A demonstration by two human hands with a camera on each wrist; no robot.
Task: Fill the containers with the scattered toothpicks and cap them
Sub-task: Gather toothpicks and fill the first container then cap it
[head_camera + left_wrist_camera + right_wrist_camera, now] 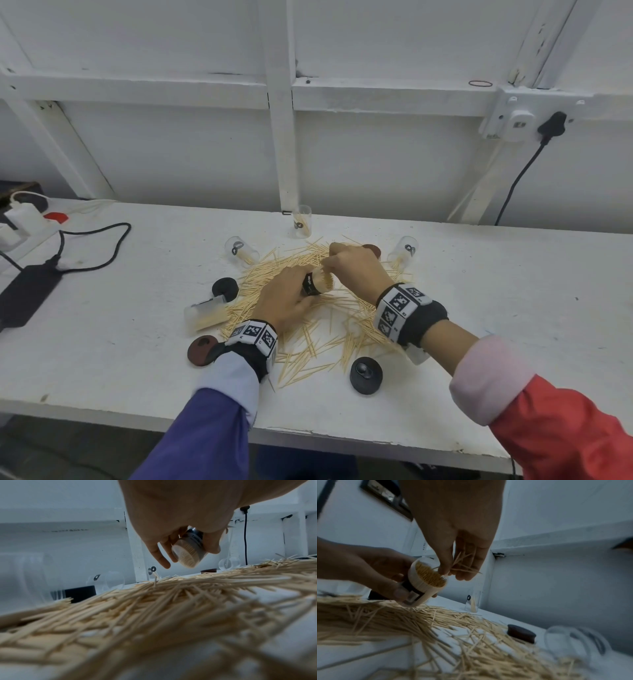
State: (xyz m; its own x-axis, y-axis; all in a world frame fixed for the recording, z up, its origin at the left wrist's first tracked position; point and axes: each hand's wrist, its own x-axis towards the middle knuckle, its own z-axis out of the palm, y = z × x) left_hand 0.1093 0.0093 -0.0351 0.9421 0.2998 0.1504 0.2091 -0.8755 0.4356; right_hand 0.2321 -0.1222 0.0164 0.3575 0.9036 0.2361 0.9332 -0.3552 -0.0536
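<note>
My left hand [286, 298] grips a clear container [317, 282] packed with toothpicks, tilted on its side above the pile, also shown in the left wrist view as the container [187, 551] and in the right wrist view as the container [424, 584]. My right hand [352, 265] pinches a small bunch of toothpicks [462, 563] right at the container's open mouth. Loose toothpicks [308, 329] cover the white table [496, 308] around both hands. Three clear containers [241, 250] [302, 221] [403, 251] lie or stand behind the pile, nearly empty.
A half-filled container [205, 313] lies at the left. Round caps are scattered about: a black cap [225, 288], a brown cap [202, 350], a black cap [365, 375] and a brown cap [521, 633]. A power adapter with its cable [30, 291] sits far left. The wall is close behind.
</note>
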